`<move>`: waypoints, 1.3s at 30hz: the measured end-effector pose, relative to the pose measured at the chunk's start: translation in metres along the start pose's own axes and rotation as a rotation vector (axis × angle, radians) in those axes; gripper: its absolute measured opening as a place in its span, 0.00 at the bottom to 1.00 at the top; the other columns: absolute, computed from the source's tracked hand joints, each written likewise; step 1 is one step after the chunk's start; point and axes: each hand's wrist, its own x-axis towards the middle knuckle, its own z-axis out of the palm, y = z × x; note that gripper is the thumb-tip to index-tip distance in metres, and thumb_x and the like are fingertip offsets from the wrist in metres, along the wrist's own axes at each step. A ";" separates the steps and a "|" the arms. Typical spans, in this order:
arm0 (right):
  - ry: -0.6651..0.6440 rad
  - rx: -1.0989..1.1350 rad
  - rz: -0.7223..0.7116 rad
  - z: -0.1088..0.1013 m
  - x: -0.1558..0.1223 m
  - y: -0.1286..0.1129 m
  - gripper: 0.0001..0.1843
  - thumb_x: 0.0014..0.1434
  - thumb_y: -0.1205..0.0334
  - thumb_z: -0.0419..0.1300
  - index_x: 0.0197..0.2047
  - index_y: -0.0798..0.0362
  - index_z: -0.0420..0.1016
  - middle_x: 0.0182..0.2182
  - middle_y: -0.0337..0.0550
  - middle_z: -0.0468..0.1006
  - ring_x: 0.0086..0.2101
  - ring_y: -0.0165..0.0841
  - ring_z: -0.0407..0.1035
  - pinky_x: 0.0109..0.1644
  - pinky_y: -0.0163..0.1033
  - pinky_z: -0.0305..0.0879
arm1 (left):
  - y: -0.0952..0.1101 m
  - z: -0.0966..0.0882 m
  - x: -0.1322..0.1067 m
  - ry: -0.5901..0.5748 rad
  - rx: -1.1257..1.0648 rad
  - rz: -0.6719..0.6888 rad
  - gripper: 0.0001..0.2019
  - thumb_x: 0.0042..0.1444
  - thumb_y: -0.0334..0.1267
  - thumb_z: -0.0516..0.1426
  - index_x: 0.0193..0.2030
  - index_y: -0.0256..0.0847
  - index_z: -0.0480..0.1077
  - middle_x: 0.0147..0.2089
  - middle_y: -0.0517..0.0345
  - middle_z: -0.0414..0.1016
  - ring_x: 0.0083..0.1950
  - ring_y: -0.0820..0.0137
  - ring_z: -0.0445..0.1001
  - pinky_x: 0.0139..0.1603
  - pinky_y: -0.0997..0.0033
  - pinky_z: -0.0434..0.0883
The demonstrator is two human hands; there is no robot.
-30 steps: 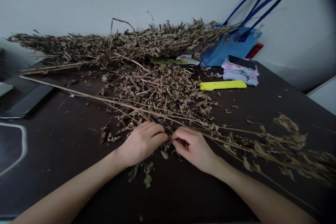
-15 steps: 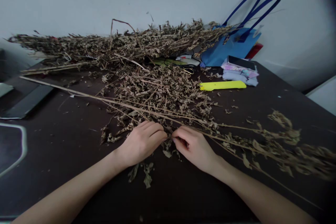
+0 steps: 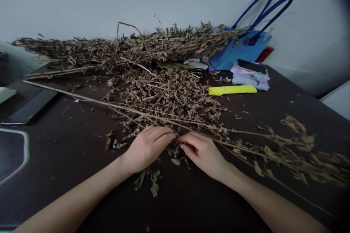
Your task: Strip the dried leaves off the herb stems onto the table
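Lower centre: my left hand (image 3: pixel 149 149), right hand (image 3: pixel 203 153) curled at leaves (image 3: pixel 175 160); grip hidden, can't tell. Pinch lightly: dry, likely brittle.

Table: dark (image 3: pixel 207 204), scattered with leaf crumbs on every side of the grip
Leaf heap: dry and curled (image 3: pixel 175 94), spread just beyond the grip
Long stems: slanted (image 3: pixel 131 110) across the heap's near side, leafy ends right of the grip
Loose leaves: a few (image 3: pixel 154 184) on the near side of the grip, slightly left
Plant bundle: piled (image 3: pixel 109 49) well beyond the grip
Yellow strip: flat (image 3: pixel 232 89), beyond and right of the grip
Folded cloth: farther that way (image 3: pixel 250 82) (a dark-faced slab topped it)
Dark panel: flat (image 3: pixel 34 105), well left of the grip
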 end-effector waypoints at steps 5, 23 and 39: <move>-0.010 0.008 0.018 0.000 -0.001 0.001 0.08 0.58 0.69 0.53 0.39 0.51 0.72 0.33 0.41 0.75 0.33 0.31 0.70 0.39 0.38 0.67 | -0.003 0.000 0.000 0.003 0.007 -0.022 0.12 0.60 0.28 0.50 0.49 0.37 0.65 0.47 0.52 0.73 0.47 0.69 0.71 0.45 0.68 0.69; -0.050 0.105 -0.023 -0.001 -0.001 -0.004 0.11 0.63 0.63 0.50 0.42 0.50 0.73 0.32 0.40 0.75 0.32 0.30 0.69 0.36 0.35 0.64 | 0.006 0.002 0.005 0.050 -0.040 -0.046 0.06 0.61 0.36 0.51 0.37 0.36 0.67 0.34 0.54 0.71 0.37 0.69 0.70 0.39 0.67 0.70; 0.012 0.101 -0.008 -0.001 -0.002 -0.004 0.10 0.62 0.66 0.50 0.29 0.53 0.64 0.23 0.35 0.63 0.25 0.26 0.60 0.30 0.32 0.55 | 0.009 0.001 0.005 -0.024 0.016 -0.045 0.08 0.62 0.35 0.49 0.34 0.37 0.66 0.32 0.55 0.70 0.35 0.70 0.68 0.36 0.69 0.68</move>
